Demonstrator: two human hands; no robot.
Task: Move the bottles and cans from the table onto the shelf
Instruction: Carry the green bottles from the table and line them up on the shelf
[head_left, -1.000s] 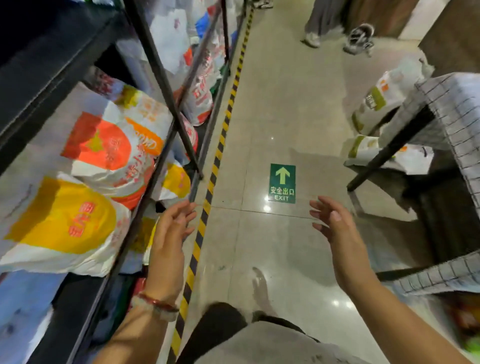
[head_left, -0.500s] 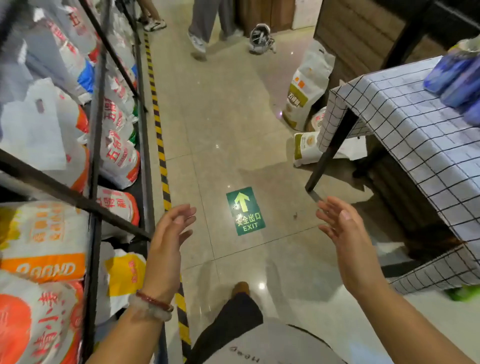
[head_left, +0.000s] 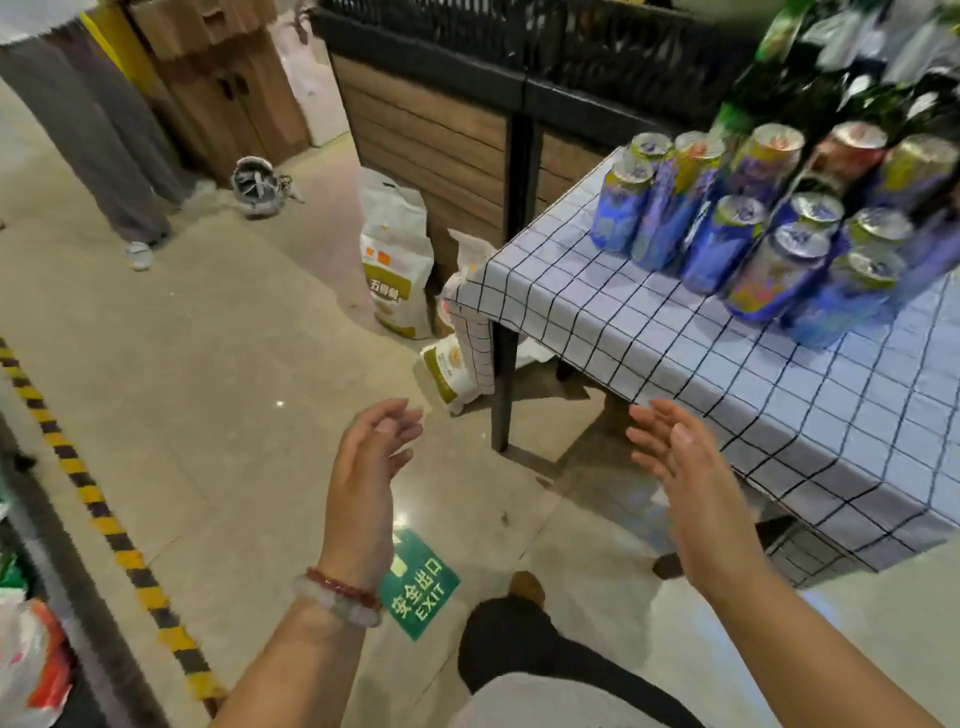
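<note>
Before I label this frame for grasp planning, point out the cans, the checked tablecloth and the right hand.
cans (head_left: 748, 228), head view, on one blue can's side.
checked tablecloth (head_left: 649, 332), head view, on its bare top.
right hand (head_left: 691, 467), head view, on the palm.

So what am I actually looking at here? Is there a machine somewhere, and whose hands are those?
There is no machine. A person wears a wide-angle camera on the head, looking forward and down, so you see their own two bare hands. The left hand, with a bead bracelet at the wrist, and the right hand are both open and hold nothing. To the right stands a table with a checked tablecloth. On it is a cluster of drink cans, mostly blue, with dark green bottles behind them, blurred. On the floor are a green exit sign, sacks beside the table and a yellow-and-black stripe. The job is to carry the drinks to a shelf.
</note>
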